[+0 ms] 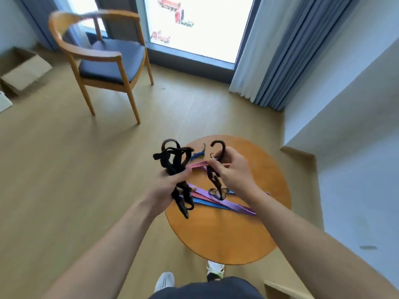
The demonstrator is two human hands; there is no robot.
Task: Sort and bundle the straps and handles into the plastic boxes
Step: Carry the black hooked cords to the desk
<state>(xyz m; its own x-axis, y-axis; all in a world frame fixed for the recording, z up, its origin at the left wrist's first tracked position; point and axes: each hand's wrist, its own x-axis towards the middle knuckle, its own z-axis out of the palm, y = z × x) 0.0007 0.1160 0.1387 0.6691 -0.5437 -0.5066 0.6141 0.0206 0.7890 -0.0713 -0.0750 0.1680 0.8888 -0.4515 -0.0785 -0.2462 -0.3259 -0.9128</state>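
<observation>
left grip fisted round black strap bundle, long axis upright, keeping gathered pieces together | right grip pinching one black handle, hook end up, likely next to join | coloured straps flat on worktop, running near-right | boxes unseen

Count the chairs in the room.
1: a wooden chair with a blue seat, on the floor by the window, beyond the round table. Others may be out of view.
</observation>
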